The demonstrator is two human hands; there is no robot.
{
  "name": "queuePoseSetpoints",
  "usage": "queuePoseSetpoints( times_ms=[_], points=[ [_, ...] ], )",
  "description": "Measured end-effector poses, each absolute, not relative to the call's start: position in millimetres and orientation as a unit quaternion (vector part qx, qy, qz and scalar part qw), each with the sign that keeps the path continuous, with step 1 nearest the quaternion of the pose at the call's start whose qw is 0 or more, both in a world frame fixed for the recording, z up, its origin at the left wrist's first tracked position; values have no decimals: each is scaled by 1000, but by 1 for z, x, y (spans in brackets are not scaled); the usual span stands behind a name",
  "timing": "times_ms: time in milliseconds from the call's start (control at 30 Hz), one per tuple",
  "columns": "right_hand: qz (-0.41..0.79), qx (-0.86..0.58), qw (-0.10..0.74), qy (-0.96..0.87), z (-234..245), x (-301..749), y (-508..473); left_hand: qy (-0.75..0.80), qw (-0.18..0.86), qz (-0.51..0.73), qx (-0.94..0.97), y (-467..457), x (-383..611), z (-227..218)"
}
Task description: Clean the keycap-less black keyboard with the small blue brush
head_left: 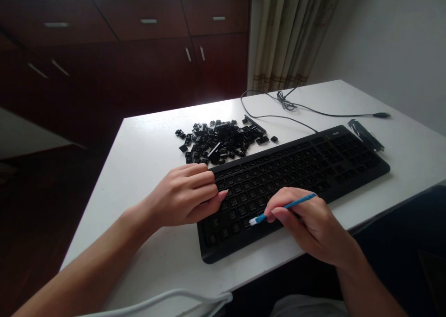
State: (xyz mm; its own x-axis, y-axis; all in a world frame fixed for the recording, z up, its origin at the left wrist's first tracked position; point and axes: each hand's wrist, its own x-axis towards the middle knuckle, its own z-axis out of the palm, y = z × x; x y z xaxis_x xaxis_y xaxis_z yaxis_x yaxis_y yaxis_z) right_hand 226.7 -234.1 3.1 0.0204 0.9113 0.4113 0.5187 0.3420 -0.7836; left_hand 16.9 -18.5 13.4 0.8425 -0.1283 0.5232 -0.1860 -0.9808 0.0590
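Observation:
A black keyboard [270,180] with its keycaps off lies slanted across the white table. My left hand [190,194] is closed on the keyboard's left end, the thumb resting over the bare key sockets and the fingers curled at the far edge. Pinched in my right hand [303,219] is a small blue brush [258,218]. Its white bristles point down at the sockets in the near left rows. Behind the keyboard, a heap of loose black keycaps [223,140] is spread on the table.
The keyboard's black cable [285,106] loops over the table's far side, its USB plug [382,115] at the right. A dark strip-like piece [365,135] lies by the keyboard's far right corner. Beyond the white table [114,177] stand dark red cabinets [149,71] and a curtain [282,34].

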Motion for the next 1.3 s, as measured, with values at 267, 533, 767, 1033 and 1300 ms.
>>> queuePoseSetpoints(
  times_ms=[267, 533, 767, 1033, 1300],
  points=[
    [151, -555, 446, -686, 2, 224, -232, -79, 57, 268, 958, -19, 18, 15],
    [75, -584, 419, -691, 2, 223, -231, -80, 60, 264, 959, -19, 18, 13],
    [19, -617, 400, -677, 0, 222, -229, -73, 54, 260, 961, -17, 16, 9],
    [-87, -680, 429, -588, -4, 225, -237, -79, 54, 265, 960, -20, 19, 15],
    [5, -701, 559, -443, 7, 210, -237, -84, 62, 272, 957, -20, 17, 15]
  ],
)
